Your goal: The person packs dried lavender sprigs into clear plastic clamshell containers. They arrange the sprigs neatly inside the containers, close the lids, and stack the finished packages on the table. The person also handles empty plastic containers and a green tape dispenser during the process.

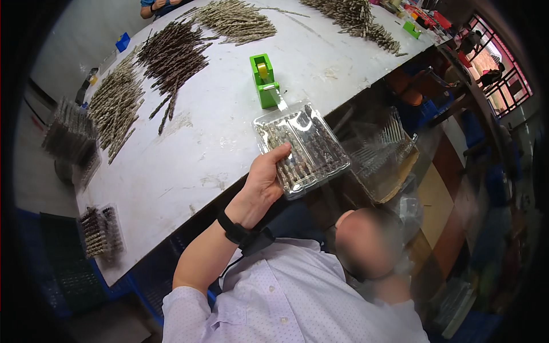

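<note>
My left hand (269,174) grips a clear plastic package (311,143) near the table's front edge, thumb over its top. Inside are several speckled twisted sticks, pale on the left, darker on the right. Just beyond the package stands a green tape dispenser (263,97) with yellow tape in it; a clear strip stretches from it to the package's upper edge, though I cannot tell whether they are joined. My right hand (366,240) is at the lower right, below the package, too blurred to show what its fingers do.
Piles of pale (114,108) and dark sticks (171,60) cover the table's far part (206,131). Stacked clear trays (68,128) and filled packages (100,231) line the left. A cardboard box of plastic trays (392,171) sits below the right edge. Another person's hands (163,4) show at the back.
</note>
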Action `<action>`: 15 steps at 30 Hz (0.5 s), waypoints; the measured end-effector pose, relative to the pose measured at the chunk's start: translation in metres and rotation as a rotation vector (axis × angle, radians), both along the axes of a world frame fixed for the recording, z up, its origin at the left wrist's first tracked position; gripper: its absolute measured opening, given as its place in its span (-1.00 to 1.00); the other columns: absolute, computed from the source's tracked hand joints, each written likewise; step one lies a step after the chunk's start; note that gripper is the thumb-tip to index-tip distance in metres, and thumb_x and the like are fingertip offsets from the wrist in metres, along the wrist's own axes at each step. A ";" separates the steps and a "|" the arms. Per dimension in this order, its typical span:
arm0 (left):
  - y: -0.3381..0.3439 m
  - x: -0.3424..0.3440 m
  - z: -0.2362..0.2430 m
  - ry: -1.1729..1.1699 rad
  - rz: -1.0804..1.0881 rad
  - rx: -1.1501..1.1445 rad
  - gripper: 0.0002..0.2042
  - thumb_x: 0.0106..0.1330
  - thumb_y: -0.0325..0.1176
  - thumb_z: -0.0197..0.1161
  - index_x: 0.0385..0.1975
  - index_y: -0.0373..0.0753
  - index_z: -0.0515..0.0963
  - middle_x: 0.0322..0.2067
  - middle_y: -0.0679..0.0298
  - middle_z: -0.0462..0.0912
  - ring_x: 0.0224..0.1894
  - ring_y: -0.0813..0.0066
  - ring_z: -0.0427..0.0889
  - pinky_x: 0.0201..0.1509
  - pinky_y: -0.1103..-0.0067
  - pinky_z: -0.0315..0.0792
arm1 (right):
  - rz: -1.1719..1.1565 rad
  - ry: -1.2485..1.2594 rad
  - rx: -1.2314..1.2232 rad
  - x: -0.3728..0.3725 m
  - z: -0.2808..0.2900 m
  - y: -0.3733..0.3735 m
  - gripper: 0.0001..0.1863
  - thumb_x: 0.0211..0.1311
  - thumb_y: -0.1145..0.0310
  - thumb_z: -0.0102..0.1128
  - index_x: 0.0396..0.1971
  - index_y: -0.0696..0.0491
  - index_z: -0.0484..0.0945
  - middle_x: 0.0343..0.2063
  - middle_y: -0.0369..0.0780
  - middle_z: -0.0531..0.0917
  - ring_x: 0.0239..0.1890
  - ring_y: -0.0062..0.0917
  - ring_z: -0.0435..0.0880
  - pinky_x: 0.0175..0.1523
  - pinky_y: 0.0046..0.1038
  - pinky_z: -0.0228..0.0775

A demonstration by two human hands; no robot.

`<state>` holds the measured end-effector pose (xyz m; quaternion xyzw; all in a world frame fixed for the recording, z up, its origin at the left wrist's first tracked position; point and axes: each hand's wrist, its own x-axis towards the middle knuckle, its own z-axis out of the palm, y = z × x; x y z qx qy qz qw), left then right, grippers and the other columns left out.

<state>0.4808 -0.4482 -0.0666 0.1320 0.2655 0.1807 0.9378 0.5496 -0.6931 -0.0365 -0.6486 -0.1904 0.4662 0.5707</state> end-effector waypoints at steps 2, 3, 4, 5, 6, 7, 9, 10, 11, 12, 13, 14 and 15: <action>0.001 0.000 -0.001 -0.009 -0.023 0.023 -0.74 0.41 -0.46 0.02 0.02 -0.44 0.40 -0.14 0.02 0.61 -0.17 0.23 0.68 -0.10 0.30 0.65 | -0.010 -0.007 0.001 0.006 -0.029 0.006 -0.88 0.29 0.44 0.13 -0.40 0.16 0.54 -0.57 -0.33 0.58 -0.52 -0.78 0.46 -0.39 -0.70 0.31; 0.001 0.000 -0.002 -0.021 -0.026 0.005 -0.74 0.41 -0.46 0.01 0.02 -0.44 0.39 -0.13 0.02 0.60 -0.16 0.22 0.68 -0.09 0.29 0.65 | 0.004 -0.029 0.008 0.009 -0.039 0.014 -0.88 0.29 0.43 0.13 -0.39 0.16 0.55 -0.56 -0.33 0.59 -0.52 -0.77 0.47 -0.39 -0.70 0.31; 0.001 0.000 -0.001 -0.031 -0.028 -0.010 -0.73 0.41 -0.46 0.01 0.03 -0.44 0.39 -0.12 0.01 0.60 -0.15 0.22 0.68 -0.09 0.28 0.65 | 0.020 -0.050 0.018 0.014 -0.047 0.026 -0.88 0.29 0.43 0.13 -0.39 0.17 0.55 -0.56 -0.33 0.59 -0.51 -0.77 0.47 -0.39 -0.69 0.31; 0.001 0.000 0.001 -0.041 -0.032 -0.026 -0.73 0.41 -0.46 0.00 0.04 -0.44 0.38 -0.11 0.01 0.59 -0.15 0.21 0.67 -0.08 0.28 0.65 | 0.033 -0.071 0.028 0.019 -0.054 0.040 -0.87 0.29 0.42 0.13 -0.38 0.17 0.55 -0.56 -0.33 0.59 -0.51 -0.76 0.48 -0.40 -0.68 0.30; 0.001 -0.003 0.006 -0.054 -0.045 -0.049 -0.72 0.41 -0.47 -0.01 0.06 -0.44 0.36 -0.08 -0.01 0.58 -0.13 0.20 0.67 -0.07 0.27 0.64 | 0.039 -0.085 0.071 0.024 -0.063 0.055 -0.87 0.29 0.42 0.14 -0.38 0.17 0.55 -0.57 -0.33 0.59 -0.53 -0.76 0.48 -0.41 -0.68 0.29; 0.002 -0.004 0.007 -0.045 -0.052 -0.041 -0.73 0.41 -0.47 -0.01 0.05 -0.44 0.37 -0.09 0.00 0.58 -0.14 0.21 0.67 -0.06 0.27 0.64 | 0.046 -0.099 0.117 0.030 -0.071 0.072 -0.87 0.29 0.42 0.14 -0.39 0.17 0.55 -0.59 -0.33 0.58 -0.54 -0.75 0.48 -0.42 -0.68 0.29; 0.005 -0.007 0.008 -0.030 -0.063 -0.026 -0.73 0.40 -0.49 -0.01 0.03 -0.45 0.39 -0.10 0.00 0.59 -0.14 0.21 0.67 -0.05 0.27 0.64 | 0.046 -0.118 0.268 0.043 -0.090 0.103 -0.86 0.29 0.42 0.15 -0.26 0.17 0.57 -0.42 -0.25 0.64 -0.39 -0.64 0.58 -0.27 -0.57 0.42; 0.005 -0.008 0.007 0.002 -0.063 -0.005 -0.73 0.39 -0.48 0.01 0.03 -0.44 0.39 -0.10 -0.01 0.60 -0.12 0.20 0.67 -0.01 0.25 0.62 | 0.054 -0.257 0.332 0.050 -0.096 0.117 -0.83 0.29 0.42 0.16 -0.19 0.17 0.55 -0.33 -0.23 0.64 -0.30 -0.60 0.59 -0.19 -0.53 0.43; 0.006 -0.010 0.005 0.032 -0.061 0.016 -0.73 0.38 -0.47 0.02 0.02 -0.44 0.40 -0.11 -0.02 0.60 -0.11 0.18 0.67 0.02 0.23 0.61 | 0.063 -0.397 0.395 0.055 -0.100 0.130 -0.78 0.28 0.41 0.17 -0.13 0.16 0.54 -0.25 -0.21 0.64 -0.22 -0.56 0.59 -0.10 -0.49 0.45; 0.007 -0.011 0.005 0.062 -0.060 0.037 -0.73 0.37 -0.47 0.04 0.01 -0.44 0.41 -0.11 -0.04 0.61 -0.09 0.16 0.67 0.05 0.21 0.59 | 0.071 -0.538 0.460 0.058 -0.103 0.139 -0.73 0.28 0.41 0.18 -0.06 0.16 0.53 -0.17 -0.19 0.64 -0.13 -0.52 0.60 -0.02 -0.45 0.46; 0.008 -0.012 0.006 0.076 -0.060 0.047 -0.74 0.36 -0.49 0.03 -0.01 -0.44 0.43 -0.12 -0.01 0.61 -0.11 0.19 0.67 0.01 0.25 0.61 | 0.093 -0.520 0.492 0.060 -0.105 0.142 -0.69 0.29 0.43 0.15 0.01 0.16 0.49 -0.11 -0.19 0.62 -0.09 -0.53 0.58 0.03 -0.45 0.45; 0.008 -0.013 0.008 0.091 -0.060 0.057 -0.76 0.36 -0.51 0.03 -0.03 -0.45 0.44 -0.14 0.01 0.62 -0.13 0.23 0.68 -0.03 0.28 0.63 | 0.114 -0.502 0.524 0.063 -0.106 0.144 -0.64 0.31 0.44 0.13 0.08 0.15 0.45 -0.05 -0.20 0.60 -0.04 -0.54 0.56 0.08 -0.46 0.44; 0.010 -0.014 0.009 0.105 -0.062 0.067 -0.77 0.35 -0.54 0.02 -0.05 -0.46 0.46 -0.15 0.04 0.63 -0.15 0.26 0.68 -0.07 0.32 0.65 | 0.135 -0.484 0.555 0.064 -0.109 0.147 -0.60 0.32 0.46 0.10 0.15 0.15 0.41 0.00 -0.20 0.57 0.01 -0.55 0.54 0.13 -0.46 0.42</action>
